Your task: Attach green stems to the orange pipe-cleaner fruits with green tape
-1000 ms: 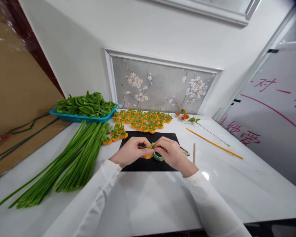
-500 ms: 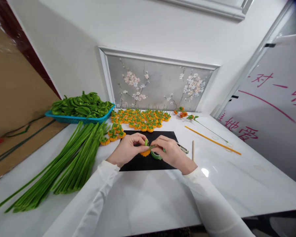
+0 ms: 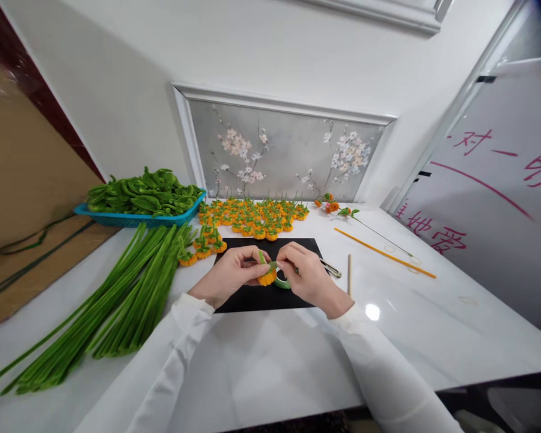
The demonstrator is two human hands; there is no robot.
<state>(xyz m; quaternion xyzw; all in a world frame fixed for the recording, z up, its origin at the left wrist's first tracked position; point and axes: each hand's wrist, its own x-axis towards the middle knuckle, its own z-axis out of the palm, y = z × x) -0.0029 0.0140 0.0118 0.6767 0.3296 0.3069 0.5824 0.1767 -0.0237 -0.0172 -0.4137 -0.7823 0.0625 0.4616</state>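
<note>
My left hand (image 3: 231, 272) is closed around a small orange chenille flower (image 3: 267, 278) with a green stem pointing up between the fingers. Pinched in the fingertips of my right hand (image 3: 310, 279) is a short piece of green floral tape (image 3: 273, 266), which meets the flower at its green base. Just behind the flower sits a green tape roll (image 3: 281, 284), partly covered by my right fingers. Both hands are over a black mat (image 3: 247, 300). Several finished-looking orange flowers (image 3: 201, 245) stand beside the mat's left corner.
A blue tray (image 3: 130, 220) heaped with green leaves stands back left, before it green chenille stems (image 3: 130, 307). Rows of orange flowers (image 3: 252, 219) line the wall. Rightward lie scissors (image 3: 331, 268), a wooden stick (image 3: 349, 273), an orange stem (image 3: 383, 252) and a flower spray (image 3: 331, 206).
The flower has tilted so more of its orange side shows. My right hand has drawn back slightly from its stem, still pinching the tape. The whole view has shifted a little.
</note>
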